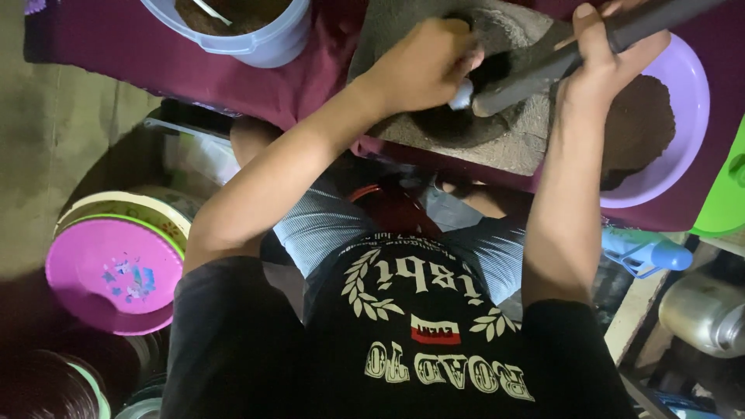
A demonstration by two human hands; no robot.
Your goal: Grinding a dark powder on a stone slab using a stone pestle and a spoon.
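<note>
A grey stone mortar point(512, 143) sits in front of me on a dark red cloth point(233, 77), with dark ground powder in its hollow. My right hand point(601, 58) grips a thick dark pestle point(559, 58) that slants down into the hollow. My left hand point(423, 66) is closed around a small white spoon or scoop point(461, 96) held at the hollow's edge, beside the pestle's tip. A lilac bowl point(687, 85) of brown powder stands just right of the mortar.
A white bucket point(264, 39) with brown powder and a spoon stands at the upper left. Pink and pale plates point(116, 264) are stacked at the lower left. A green container point(725, 194), a blue plastic item point(644, 252) and a metal pot point(702, 310) lie to the right.
</note>
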